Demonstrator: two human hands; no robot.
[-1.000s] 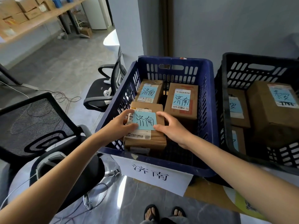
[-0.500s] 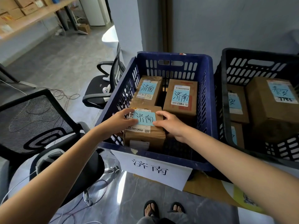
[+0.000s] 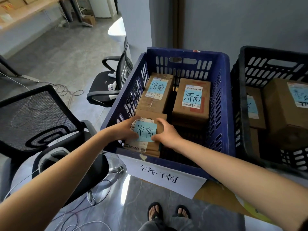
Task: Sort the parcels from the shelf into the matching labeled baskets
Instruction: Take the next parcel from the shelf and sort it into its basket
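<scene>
**Parcel (image 3: 145,132) gripped inside the blue basket (image 3: 228,100)**

The parcel lies label up in the basket's near left corner. Both hands clasp it: the left hand (image 3: 124,130) on its left edge, the right hand (image 3: 166,133) on its right. A second parcel (image 3: 156,95) and a third parcel (image 3: 191,99) lie behind it. A black basket (image 3: 242,100) stands just beside.

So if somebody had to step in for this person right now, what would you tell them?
Hands: left hand and right hand grip one parcel by its sides, low in the near left corner of the blue basket.
Done: its label matches the basket's sign; the rear left parcel and rear right parcel carry the same label.
Left: let go, then fetch the next one from the shelf.
</scene>
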